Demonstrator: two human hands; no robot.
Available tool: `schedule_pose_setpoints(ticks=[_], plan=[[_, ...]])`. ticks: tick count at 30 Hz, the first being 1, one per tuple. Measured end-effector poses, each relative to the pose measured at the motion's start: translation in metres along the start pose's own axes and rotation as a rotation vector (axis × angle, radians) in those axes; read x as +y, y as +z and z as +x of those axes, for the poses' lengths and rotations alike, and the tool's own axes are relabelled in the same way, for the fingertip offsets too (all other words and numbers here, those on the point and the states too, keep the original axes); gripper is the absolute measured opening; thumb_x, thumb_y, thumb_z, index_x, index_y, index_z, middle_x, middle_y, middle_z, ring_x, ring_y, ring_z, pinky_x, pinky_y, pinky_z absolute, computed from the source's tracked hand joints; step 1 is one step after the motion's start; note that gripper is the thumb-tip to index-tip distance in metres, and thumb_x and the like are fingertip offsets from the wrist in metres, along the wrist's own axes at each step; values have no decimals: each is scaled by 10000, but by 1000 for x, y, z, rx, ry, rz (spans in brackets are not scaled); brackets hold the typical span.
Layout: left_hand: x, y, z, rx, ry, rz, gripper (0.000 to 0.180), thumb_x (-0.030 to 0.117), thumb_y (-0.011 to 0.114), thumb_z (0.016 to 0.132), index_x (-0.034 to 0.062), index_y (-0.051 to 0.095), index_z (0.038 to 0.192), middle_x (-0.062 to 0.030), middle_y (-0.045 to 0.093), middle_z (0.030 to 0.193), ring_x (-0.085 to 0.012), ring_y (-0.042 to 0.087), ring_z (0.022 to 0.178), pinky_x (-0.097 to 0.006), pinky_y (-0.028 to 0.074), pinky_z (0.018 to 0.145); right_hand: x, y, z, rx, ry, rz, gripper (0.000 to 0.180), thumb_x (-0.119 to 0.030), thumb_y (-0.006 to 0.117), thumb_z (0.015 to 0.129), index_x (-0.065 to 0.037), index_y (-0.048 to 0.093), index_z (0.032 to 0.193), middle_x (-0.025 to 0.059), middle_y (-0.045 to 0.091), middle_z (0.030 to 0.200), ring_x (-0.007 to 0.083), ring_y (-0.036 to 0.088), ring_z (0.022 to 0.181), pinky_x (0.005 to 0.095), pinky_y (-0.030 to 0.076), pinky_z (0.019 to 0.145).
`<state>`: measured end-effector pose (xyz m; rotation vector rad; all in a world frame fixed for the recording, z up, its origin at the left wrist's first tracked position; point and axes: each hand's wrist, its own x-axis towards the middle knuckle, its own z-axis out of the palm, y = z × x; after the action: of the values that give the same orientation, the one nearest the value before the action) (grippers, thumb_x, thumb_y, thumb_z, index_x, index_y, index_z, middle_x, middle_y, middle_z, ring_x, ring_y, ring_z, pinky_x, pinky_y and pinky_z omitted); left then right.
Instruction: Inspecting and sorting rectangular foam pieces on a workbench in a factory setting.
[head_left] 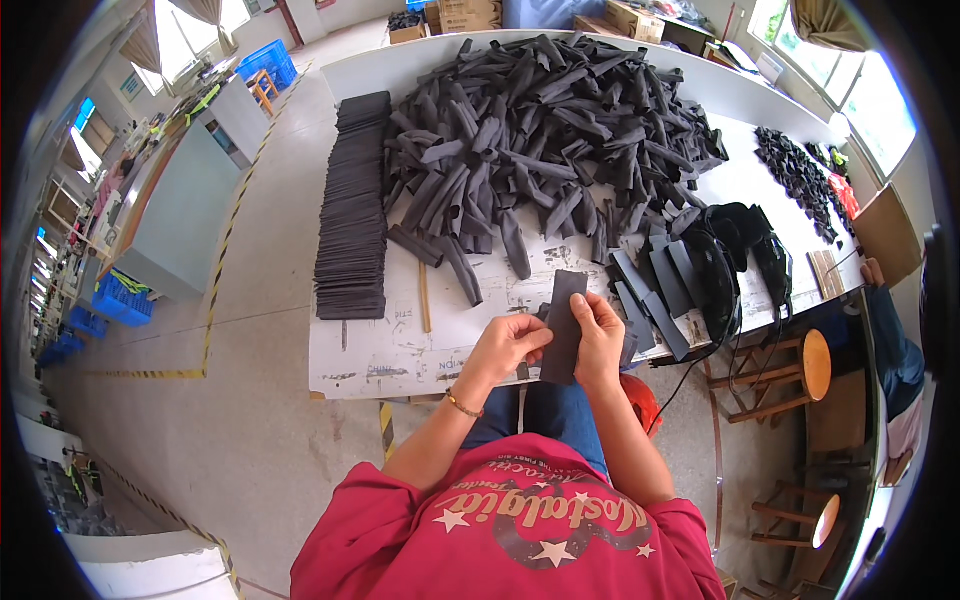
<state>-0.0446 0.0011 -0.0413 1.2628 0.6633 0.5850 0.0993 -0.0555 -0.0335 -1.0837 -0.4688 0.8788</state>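
A flat, dark grey rectangular piece (566, 335) stands nearly upright in front of me, over the near edge of the table. My right hand (600, 340) grips it from the right, thumb on its face. The curled fingers of my left hand (505, 350) pinch at its left edge. Beyond my hands, a large heap of curled dark grey pieces (560, 130) covers the back of the table. On the left runs a long, tight stack of flat dark pieces (352, 210). Several flat strips (655, 300) lie to the right of my hands.
A black device with cables (725, 255) sits on the white table (420, 365), right of the heap. Small black pieces (795, 180) are spread farther right. A thin wooden stick (425, 300) lies near the stack. Wooden stools (800, 365) stand at right; another person's leg (895, 345) shows there.
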Motion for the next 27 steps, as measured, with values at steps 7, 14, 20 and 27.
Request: schedule_pose_setpoints(ticks=[7, 14, 20, 27], plan=[[-4, 4, 2, 11, -52, -279, 158, 148, 659, 909, -10, 659, 904, -11, 622, 725, -74, 562, 621, -211, 459, 593, -5, 1, 2, 44, -36, 47, 172, -164, 652, 923, -18, 659, 1013, -21, 647, 847, 42, 550, 714, 192, 439, 641], [-1, 0, -2, -90, -2, -44, 184, 169, 649, 919, -14, 657, 936, -3, 615, 742, -66, 557, 641, -223, 457, 592, -7, 5, -3, 68, -33, 4, 160, -170, 653, 923, -25, 659, 991, -20, 648, 854, 44, 552, 711, 186, 432, 643], [-11, 3, -1, -53, 11, -130, 200, 164, 622, 933, -15, 638, 1021, -6, 629, 816, -68, 569, 672, -224, 463, 603, -4, -1, 0, 47, -57, 96, 131, -157, 646, 924, -37, 644, 978, -25, 629, 814, 44, 553, 714, 194, 443, 640], [8, -14, 5, -39, 40, 61, 249, 171, 597, 948, 5, 634, 1130, -4, 643, 874, -64, 575, 737, -226, 496, 662, -35, -22, 9, -36, -71, -166, 191, -144, 643, 921, -17, 612, 1060, -19, 605, 876, 51, 549, 787, 194, 447, 689]])
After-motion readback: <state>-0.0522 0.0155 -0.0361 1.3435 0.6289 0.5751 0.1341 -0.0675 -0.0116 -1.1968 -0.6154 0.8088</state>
